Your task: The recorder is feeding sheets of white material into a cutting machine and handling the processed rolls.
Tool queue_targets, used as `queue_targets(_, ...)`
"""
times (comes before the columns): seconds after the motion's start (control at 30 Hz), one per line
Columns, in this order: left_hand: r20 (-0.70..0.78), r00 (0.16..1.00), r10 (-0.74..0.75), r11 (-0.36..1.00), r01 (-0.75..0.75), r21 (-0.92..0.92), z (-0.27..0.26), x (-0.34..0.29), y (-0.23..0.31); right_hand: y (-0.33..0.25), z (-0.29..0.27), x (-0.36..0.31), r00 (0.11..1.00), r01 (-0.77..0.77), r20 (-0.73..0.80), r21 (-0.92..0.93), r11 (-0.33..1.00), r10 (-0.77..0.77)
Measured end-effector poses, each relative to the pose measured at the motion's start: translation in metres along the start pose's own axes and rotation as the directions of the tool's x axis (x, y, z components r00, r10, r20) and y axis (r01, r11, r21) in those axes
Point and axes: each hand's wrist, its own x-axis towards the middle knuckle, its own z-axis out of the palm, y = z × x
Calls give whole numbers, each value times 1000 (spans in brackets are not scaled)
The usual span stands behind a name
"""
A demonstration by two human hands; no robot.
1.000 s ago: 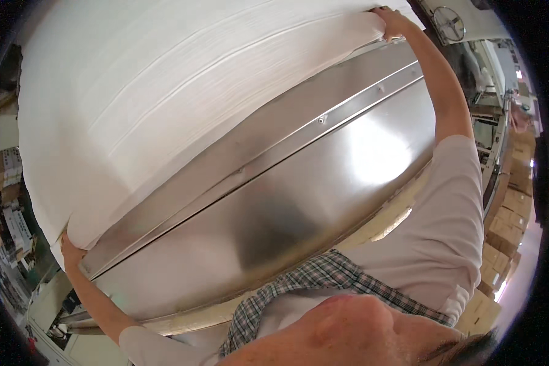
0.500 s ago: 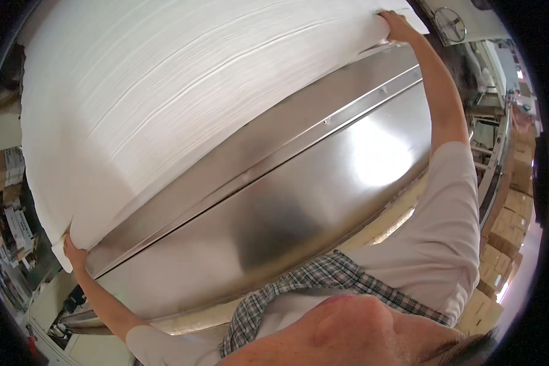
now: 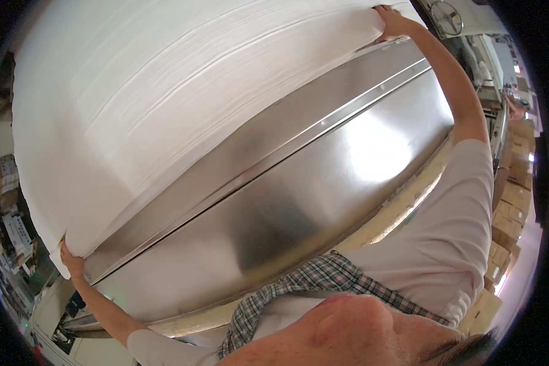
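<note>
A wide white sheet of material (image 3: 165, 104), soft-looking and creased lengthwise, spreads across the upper left. Whether it is cloth or paper I cannot tell. My left hand (image 3: 73, 261) is closed round its near left corner. At the far right end of the near edge, my right hand (image 3: 393, 24) grips the same sheet, its fingers partly over the top and partly hidden. Both arms are stretched wide apart. Just below the sheet's near edge runs a shiny metal surface (image 3: 335, 165) with a long ridge and a dark seam.
A yellowish rail (image 3: 213, 317) borders the metal on my side, close to my body. A handwheel (image 3: 446, 18) stands beyond my right hand. Cardboard boxes (image 3: 509, 213) are stacked along the right, and boxes and papers (image 3: 18, 235) lie at the far left.
Both hands keep their hold on the sheet. My right hand and forearm have shifted slightly, the elbow outward to the right. The view has moved a little.
</note>
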Motion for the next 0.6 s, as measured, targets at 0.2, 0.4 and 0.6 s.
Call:
queue_targets(0.2,-43,998,39,999,-39,-15,6,0,-7,4,8,-25,980,167,-131,138,976,-149)
queue_targets(0.4,-117,974,195,977,-203,-60,6,8,-3,15,32,-24,932,231,-285,-9,973,-224)
queue_targets(0.6,-78,974,215,932,-228,-282,6,18,-13,34,80,16,791,290,-571,33,957,-220)
